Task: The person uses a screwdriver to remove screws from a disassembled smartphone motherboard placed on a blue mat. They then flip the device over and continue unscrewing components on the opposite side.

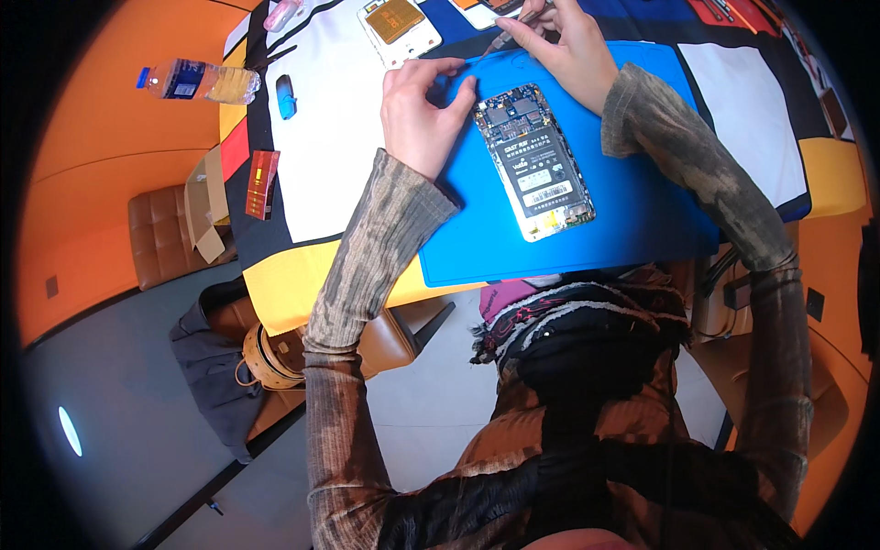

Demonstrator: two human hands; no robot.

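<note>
- Brown-and-black clothing (632, 422) on the person's torso lies nearest the camera, short of the blue mat (467, 257).
- Opened phone (538, 165): 1 unit, flat on the mat, circuit board (518, 115) and black battery (539, 174) exposed.
- Right hand (576, 53): fingers clamped on a slim tool (500, 41), its lower end sloping toward the left fingertips, past the phone's far end.
- Left hand (420, 115): thumb and forefinger curved, a gap showing; cannot tell whether they pinch anything small.
- Good practice, in my judgement: brace both wrists, keep the tool's tip off the bare board, press lightly, and hold the left fingertips out of its line.
- Surroundings: clear bottle (197, 81), small blue object (286, 97) and red card (261, 185) at left; white panel with a gold patch (399, 27) beyond the left hand.
- Obstructions: that panel limits reach on the far side; the left sleeve (362, 247) crosses the mat's edge and could snag.
</note>
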